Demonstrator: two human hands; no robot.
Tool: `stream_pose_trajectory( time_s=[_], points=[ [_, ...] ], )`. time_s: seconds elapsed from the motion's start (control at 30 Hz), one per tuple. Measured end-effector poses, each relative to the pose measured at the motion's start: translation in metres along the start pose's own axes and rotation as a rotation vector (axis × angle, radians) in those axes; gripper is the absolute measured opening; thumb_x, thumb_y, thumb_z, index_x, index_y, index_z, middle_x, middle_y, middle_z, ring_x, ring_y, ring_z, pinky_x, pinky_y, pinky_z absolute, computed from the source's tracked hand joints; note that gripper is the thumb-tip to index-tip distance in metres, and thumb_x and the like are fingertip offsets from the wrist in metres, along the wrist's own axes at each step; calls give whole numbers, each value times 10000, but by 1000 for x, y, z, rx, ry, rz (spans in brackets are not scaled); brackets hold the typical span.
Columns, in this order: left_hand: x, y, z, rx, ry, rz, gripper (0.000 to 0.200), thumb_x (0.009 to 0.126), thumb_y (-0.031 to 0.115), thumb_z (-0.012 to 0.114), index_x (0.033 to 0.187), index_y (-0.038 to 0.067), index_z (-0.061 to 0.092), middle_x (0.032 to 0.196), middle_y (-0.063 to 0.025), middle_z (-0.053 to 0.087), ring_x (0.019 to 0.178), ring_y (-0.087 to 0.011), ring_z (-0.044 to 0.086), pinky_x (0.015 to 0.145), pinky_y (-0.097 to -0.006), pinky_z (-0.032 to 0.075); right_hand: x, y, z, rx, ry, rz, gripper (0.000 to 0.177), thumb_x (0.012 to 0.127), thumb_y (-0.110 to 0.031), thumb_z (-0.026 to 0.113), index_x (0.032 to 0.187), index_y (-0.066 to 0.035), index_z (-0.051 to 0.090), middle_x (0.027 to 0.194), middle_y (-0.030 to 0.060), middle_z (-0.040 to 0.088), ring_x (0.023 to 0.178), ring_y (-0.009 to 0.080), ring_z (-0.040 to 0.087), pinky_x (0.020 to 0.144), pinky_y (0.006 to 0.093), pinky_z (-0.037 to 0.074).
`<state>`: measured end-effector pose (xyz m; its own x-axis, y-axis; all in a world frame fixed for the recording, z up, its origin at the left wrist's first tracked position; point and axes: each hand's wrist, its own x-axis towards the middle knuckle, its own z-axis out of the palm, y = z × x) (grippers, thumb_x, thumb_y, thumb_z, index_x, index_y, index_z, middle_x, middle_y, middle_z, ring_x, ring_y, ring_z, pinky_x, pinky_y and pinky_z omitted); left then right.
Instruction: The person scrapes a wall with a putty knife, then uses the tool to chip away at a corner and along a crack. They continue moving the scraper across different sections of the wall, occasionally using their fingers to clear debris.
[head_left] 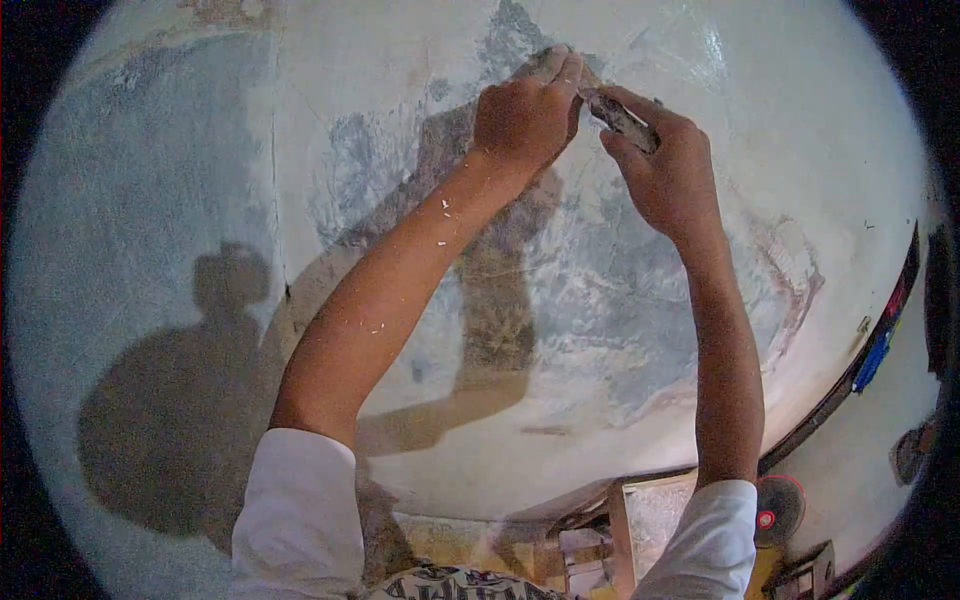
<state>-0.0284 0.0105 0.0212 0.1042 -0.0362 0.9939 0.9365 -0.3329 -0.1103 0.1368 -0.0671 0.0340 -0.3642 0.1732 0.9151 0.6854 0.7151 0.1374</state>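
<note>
Both arms reach up to a patchy grey and white wall (600, 300). My right hand (665, 160) is closed round a flat, dirty, grey scraper-like tool (625, 125), whose far end points up and left toward my left hand. My left hand (530, 112) is raised against the wall beside the tool's tip, its fingers together and pointing up and right. Whether it holds or presses anything is hidden behind the fingers. Small white flakes (445, 205) stick to my left forearm.
A vertical crack (277, 200) runs down the wall at the left. Shadows of my head and arms fall across the wall. Low at the right are a round dark object with a red centre (766, 519), a bright framed panel (655, 515) and a blue item (873, 362).
</note>
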Motion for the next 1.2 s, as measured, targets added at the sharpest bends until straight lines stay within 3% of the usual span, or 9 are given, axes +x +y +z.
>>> stream_pose_trajectory(
  time_s=[0.13,0.23,0.33,0.43,0.53,0.63,0.93,1.07,1.2],
  points=[
    [4,0,-2,-65,59,9,396,848,203,582,1210,45,616,1314,-131,581,900,-339,691,757,-476,575,1,2,8,-40,21,-3,358,810,-174,644,1149,-60,661,967,226,682,869,408,663,816,446,533],
    [0,5,-4,7,-107,-36,398,845,202,586,1215,58,613,1309,-116,586,907,-343,687,773,-477,570,-8,6,5,7,5,-5,359,805,-173,646,1144,-56,662,962,226,683,860,407,665,814,448,533],
    [4,2,-8,-59,7,-1,409,844,205,588,1230,72,607,1312,-113,586,918,-346,685,781,-472,568,2,5,5,8,39,-47,362,806,-167,642,1146,-45,657,963,226,683,858,404,666,813,451,530],
    [9,-5,-3,-41,33,-5,423,844,204,585,1245,73,602,1315,-124,582,926,-355,684,790,-476,566,5,-3,6,-1,9,16,385,830,-123,669,1207,-48,647,967,218,690,813,276,698,756,359,521],
    [0,2,-4,-56,10,1,419,840,196,581,1240,73,609,1305,-131,589,922,-356,686,782,-479,568,-5,-5,4,-2,-28,40,372,837,-121,668,1201,-47,651,960,213,692,806,277,696,761,364,522],
    [3,-8,-1,-41,32,21,413,842,196,577,1236,75,614,1300,-137,592,925,-352,687,775,-479,571,-1,-3,4,34,-9,1,355,813,-170,636,1149,-56,661,973,228,684,879,405,665,823,449,531],
    [3,-12,-3,19,21,48,434,847,212,580,1259,76,603,1339,-115,569,982,-348,673,809,-463,566,1,1,10,-12,41,-66,364,799,-171,642,1142,-51,664,957,228,685,869,407,662,820,450,533],
    [8,-4,-15,8,-175,-75,432,853,222,583,1268,101,601,1357,-91,559,983,-348,672,837,-467,556,1,3,11,7,10,16,372,795,-180,640,1145,-58,662,960,230,681,863,409,660,809,458,534],
    [-4,-10,-4,18,24,37,427,864,220,562,1278,119,588,1297,-94,589,869,-353,686,769,-469,566,-2,3,7,36,-4,-13,375,798,-189,642,1151,-67,659,959,227,680,853,413,658,800,465,535]
  ],
)
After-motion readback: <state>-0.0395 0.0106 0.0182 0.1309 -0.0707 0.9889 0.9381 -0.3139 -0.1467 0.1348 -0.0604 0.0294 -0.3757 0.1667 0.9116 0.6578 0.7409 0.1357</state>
